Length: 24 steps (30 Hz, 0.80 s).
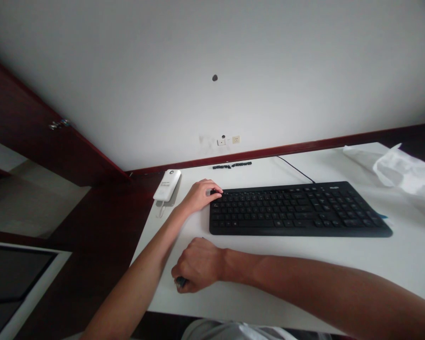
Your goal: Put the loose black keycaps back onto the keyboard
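Observation:
A black keyboard point(290, 212) lies on the white table with its cable running off the far edge. My left hand point(200, 194) is at its far left corner, fingers and thumb closed over that corner. Nearer to me, left of the keyboard's front edge, my right hand point(198, 264) is curled into a fist above the table. A small dark object point(180, 282) with a lighter, shiny end pokes out of that fist; the rest is covered by the fingers, so its kind does not show.
Small black pieces point(232, 165), perhaps keycaps, lie in a row near the wall. A white power bank or similar device point(167, 185) with a short cable sits at the table's left edge. Crumpled white wrapping point(403, 170) covers the right side. Wall sockets point(228, 140) are behind.

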Available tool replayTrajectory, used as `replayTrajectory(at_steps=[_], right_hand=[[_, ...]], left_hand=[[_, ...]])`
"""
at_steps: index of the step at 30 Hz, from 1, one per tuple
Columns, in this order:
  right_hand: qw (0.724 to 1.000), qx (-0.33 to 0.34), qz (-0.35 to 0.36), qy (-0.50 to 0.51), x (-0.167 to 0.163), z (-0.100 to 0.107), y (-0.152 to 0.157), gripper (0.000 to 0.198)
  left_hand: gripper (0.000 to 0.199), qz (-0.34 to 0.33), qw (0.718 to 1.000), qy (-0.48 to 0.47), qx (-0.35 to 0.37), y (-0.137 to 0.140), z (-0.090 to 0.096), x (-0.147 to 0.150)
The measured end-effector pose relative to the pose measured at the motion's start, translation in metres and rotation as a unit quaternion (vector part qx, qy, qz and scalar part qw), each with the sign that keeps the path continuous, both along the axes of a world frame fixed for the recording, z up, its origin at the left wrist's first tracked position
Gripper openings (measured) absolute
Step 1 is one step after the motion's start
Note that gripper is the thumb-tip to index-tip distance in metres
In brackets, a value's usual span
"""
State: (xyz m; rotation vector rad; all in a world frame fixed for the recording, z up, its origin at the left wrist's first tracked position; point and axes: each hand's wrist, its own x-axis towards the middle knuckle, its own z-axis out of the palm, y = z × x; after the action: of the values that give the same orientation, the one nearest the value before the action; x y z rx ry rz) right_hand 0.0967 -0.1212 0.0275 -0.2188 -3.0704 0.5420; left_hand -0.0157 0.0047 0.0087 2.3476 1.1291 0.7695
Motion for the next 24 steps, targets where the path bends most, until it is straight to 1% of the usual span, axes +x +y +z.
replayTrajectory(at_steps=[10, 19, 24], right_hand=[[1.000, 0.000, -0.002, 0.009, -0.0023, -0.0059, -0.0005, 0.029], [1.000, -0.007, 0.000, 0.018, -0.0021, -0.0086, 0.0002, 0.029], [1.000, -0.009, -0.002, 0.012, -0.0017, -0.0064, -0.0001, 0.029]], left_hand=[[0.008, -0.019, 1.000, 0.017, 0.016, 0.0001, 0.0042, -0.0025], [0.005, 0.003, 1.000, 0.004, 0.000, -0.0033, 0.0046, -0.0001], [0.005, -0.004, 1.000, 0.007, 0.004, -0.0019, 0.0035, -0.0003]])
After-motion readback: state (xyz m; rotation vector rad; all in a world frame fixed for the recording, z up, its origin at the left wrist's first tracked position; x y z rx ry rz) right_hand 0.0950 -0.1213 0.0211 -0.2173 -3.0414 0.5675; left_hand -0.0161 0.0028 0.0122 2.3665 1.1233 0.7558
